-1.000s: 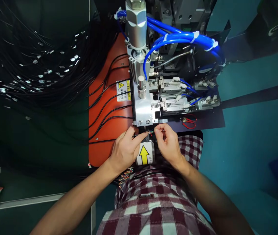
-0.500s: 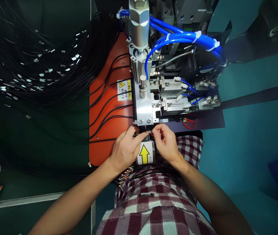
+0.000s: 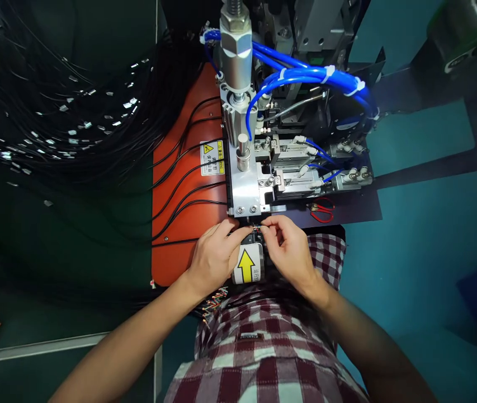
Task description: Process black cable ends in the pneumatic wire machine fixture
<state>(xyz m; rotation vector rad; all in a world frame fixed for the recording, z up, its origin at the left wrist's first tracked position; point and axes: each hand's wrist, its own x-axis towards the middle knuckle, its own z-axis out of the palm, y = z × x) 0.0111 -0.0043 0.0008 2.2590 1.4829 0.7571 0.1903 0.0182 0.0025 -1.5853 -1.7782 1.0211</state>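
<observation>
My left hand (image 3: 215,254) and my right hand (image 3: 288,249) meet just below the silver press block (image 3: 244,190) of a small pneumatic machine. Both are closed in a pinch on the stripped, coloured wire ends (image 3: 257,228) of a thin black cable. The wire tips sit right at the machine's front slot. A motor end with a yellow arrow label (image 3: 246,266) lies between my wrists.
Several black cables (image 3: 183,184) run across an orange plate (image 3: 171,252) on the left. A big bundle of black cables with metal plugs (image 3: 62,112) fills the far left. Blue air hoses (image 3: 305,70) loop above the machine. Red-handled snips (image 3: 320,210) lie on the right.
Both hands have stayed pinched at the wire ends, with only small finger shifts. The view has tilted slightly.
</observation>
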